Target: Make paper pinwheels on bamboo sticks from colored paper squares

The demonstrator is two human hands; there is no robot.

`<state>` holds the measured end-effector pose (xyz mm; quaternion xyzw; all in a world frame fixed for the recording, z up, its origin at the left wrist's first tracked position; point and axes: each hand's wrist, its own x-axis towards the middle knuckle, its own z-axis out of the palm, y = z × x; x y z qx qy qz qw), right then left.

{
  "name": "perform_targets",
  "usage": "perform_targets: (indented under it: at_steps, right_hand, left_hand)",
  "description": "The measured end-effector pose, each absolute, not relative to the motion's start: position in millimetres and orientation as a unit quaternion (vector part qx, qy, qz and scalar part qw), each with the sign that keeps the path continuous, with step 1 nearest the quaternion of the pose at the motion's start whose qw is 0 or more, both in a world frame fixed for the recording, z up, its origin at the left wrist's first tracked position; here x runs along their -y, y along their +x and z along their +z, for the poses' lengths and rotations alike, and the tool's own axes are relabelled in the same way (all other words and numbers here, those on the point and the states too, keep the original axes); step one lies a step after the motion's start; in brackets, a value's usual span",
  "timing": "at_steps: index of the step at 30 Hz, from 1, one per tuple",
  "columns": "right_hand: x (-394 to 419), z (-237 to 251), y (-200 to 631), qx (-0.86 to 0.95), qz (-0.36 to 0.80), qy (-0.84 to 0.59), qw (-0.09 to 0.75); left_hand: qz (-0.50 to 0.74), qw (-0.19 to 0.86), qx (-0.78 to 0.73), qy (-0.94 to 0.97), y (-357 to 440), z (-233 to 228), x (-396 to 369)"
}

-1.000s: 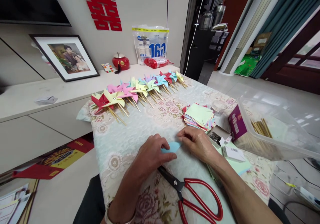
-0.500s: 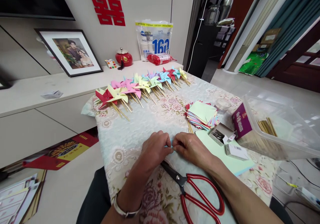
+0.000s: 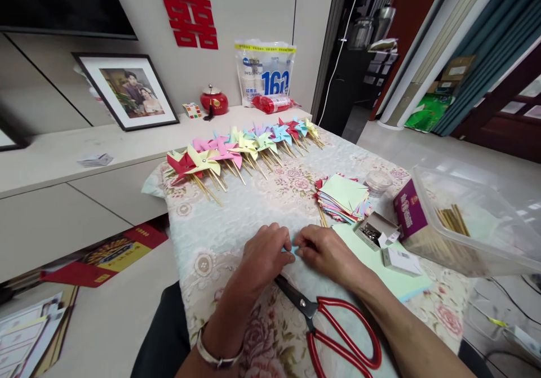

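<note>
A small piece of blue paper (image 3: 295, 250) shows between my two hands, mostly covered by the fingers. My left hand (image 3: 267, 251) is closed on its left side, thumb and fingers pinched together. From the other side my right hand (image 3: 323, 249) grips it, fingers curled in. Just below the hands lie scissors with red handles (image 3: 315, 310), resting on the floral tablecloth (image 3: 236, 237). A fanned stack of cut paper squares (image 3: 344, 193) sits beyond my right hand. Light green paper sheets (image 3: 372, 265) lie partly under my right forearm.
Finished paper pinwheels (image 3: 220, 152) on sticks line the table's far left edge. At right are an open box of metal fasteners (image 3: 374, 228), a small white box (image 3: 401, 261), a round clear container (image 3: 377, 182) and a plastic bin (image 3: 448, 248) holding sticks.
The camera view has shifted slightly, so the scene sits a little lower and to the right. Both hands keep hold of the blue paper, with barely any finger movement.
</note>
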<state>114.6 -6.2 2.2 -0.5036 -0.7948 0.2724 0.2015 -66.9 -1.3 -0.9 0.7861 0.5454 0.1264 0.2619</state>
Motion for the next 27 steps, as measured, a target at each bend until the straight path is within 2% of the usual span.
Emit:
perform_targets:
  at_steps: [3,8,12,20,24,27]
  right_hand:
    - [4,0,116,0.791,0.225,-0.521,0.23]
    - [2,-6,118,0.815,0.184,-0.525,0.163]
    - [2,-8,119,0.814,0.196,-0.525,0.154]
    - [4,-1,117,0.78,0.258,-0.544,0.169]
    - [4,0,120,0.762,0.292,-0.532,0.225]
    - [1,-2,123,0.714,0.336,-0.533,0.305]
  left_hand:
    - [0.142,0.279,-0.554,0.771,-67,-4,-1]
    - [0.143,0.302,-0.568,0.752,-67,-2,-3]
    - [0.153,0.303,-0.565,0.752,-66,1,-4]
    - [0.33,0.285,-0.611,0.66,-61,-3,-9]
    - [0.404,0.262,-0.622,0.617,-63,-2,-10]
    - [0.43,0.322,-0.621,0.571,-64,3,-10]
